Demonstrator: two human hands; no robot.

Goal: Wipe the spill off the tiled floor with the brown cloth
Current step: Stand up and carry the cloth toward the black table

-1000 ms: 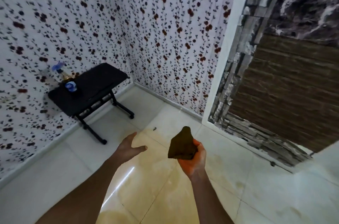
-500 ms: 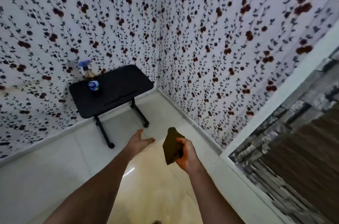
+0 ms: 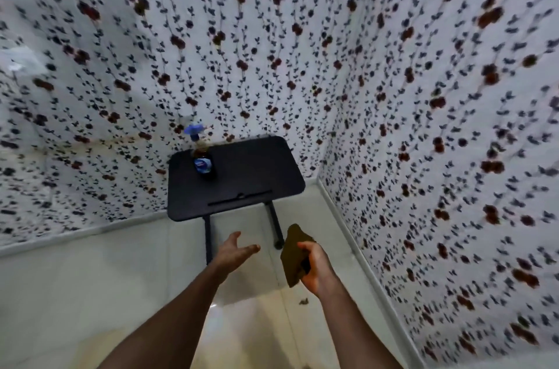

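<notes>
Brown cloth [image 3: 295,259] gripped in right hand [image 3: 314,267] | left hand [image 3: 234,250] open, empty | step: pre-wipe | next: lower cloth onto tiled floor [image 3: 90,293]

cloth [image 3: 295,259] brown | table [image 3: 242,181] black | wallpaper [image 3: 423,96] white, red-flower vines | floor [image 3: 90,293] cream tiles
</notes>
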